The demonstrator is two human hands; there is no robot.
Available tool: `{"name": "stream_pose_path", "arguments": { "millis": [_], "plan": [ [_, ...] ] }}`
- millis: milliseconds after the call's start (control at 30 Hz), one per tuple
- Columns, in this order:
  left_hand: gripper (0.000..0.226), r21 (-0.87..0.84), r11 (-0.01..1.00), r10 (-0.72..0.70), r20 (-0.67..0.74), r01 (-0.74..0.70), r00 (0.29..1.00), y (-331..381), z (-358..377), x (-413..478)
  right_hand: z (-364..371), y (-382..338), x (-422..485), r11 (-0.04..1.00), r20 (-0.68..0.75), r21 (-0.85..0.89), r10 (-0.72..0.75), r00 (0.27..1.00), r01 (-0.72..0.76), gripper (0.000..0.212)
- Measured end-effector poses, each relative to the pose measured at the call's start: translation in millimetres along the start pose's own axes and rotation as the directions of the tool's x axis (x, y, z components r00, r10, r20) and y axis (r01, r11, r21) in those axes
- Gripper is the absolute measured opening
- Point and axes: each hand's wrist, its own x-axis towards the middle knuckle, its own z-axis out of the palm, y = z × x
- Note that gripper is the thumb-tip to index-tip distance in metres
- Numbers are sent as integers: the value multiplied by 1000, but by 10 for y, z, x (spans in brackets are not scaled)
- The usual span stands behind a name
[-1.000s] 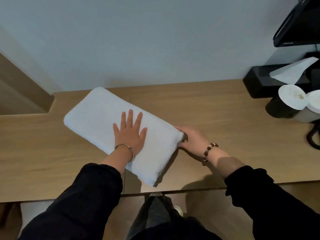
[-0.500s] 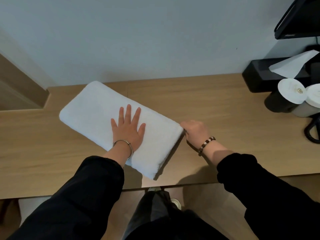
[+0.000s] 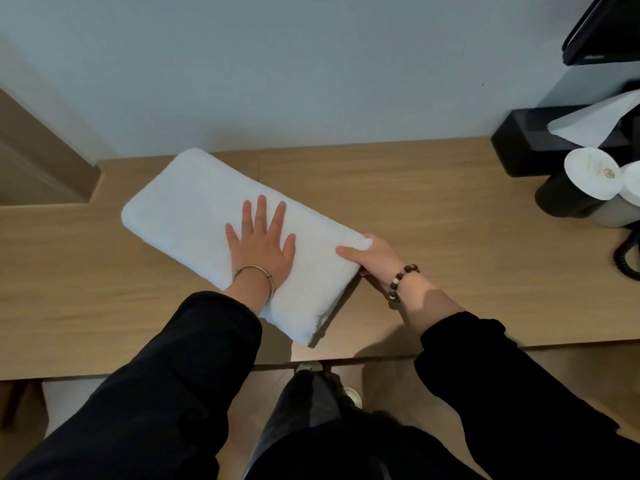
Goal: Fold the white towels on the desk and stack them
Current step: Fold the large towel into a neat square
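Note:
A folded white towel lies slantwise on the wooden desk, its long side running from the back left to the front edge. My left hand lies flat on its middle, fingers straight and spread. My right hand grips the towel's right end, thumb on top and fingers tucked under the edge. The towel's near corner reaches almost to the desk's front edge.
At the back right stand a black tissue box with a white tissue sticking out, two dark cups with white paper lids, and a coiled black cord. A dark screen hangs above. The wall runs behind the desk.
My right hand has gone from resting curled beside the towel's right end to gripping it, thumb now on top. The left hand stays flat on the towel.

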Motion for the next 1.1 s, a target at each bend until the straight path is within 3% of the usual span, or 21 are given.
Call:
{"name": "stream_pose_path", "arguments": {
  "millis": [133,233,333,433,467,533,600,667,900,1100],
  "plan": [
    [63,-8,999,-33,20,34,999,28,-13,2,10,0,59,993,-97,96,76,992,-66,31],
    [65,-77,989,-120,55,124,991,224,-70,-81,-111,-143,140,997,-135,44,76,988,-70,29],
    [66,-142,976,-149,99,162,984,645,-185,-161,-429,-399,264,974,-324,-223,-35,945,-41,36],
    [51,-114,993,0,63,7,998,820,-375,-104,-607,-646,288,827,-509,-557,-266,819,-77,47],
    [44,-123,990,72,26,-69,997,776,-436,-68,-535,-691,267,734,-486,-675,-359,797,-81,53],
    [41,-124,977,171,-46,-175,984,595,-471,-4,-241,-638,186,492,-311,-870,-485,818,-39,59],
    [50,-8,981,193,-43,-193,980,316,-398,30,53,-407,88,307,-107,-951,-468,877,47,57],
    [57,62,990,125,16,-126,992,28,-275,39,137,-189,31,212,-12,-974,-418,908,85,56],
    [65,56,992,-111,-10,112,994,-394,-158,70,8,-104,151,190,-34,-980,-447,894,58,57],
    [68,-61,971,-232,19,233,972,-83,-161,-72,-248,-222,199,124,-31,-992,-422,906,24,55]
  ]
}}
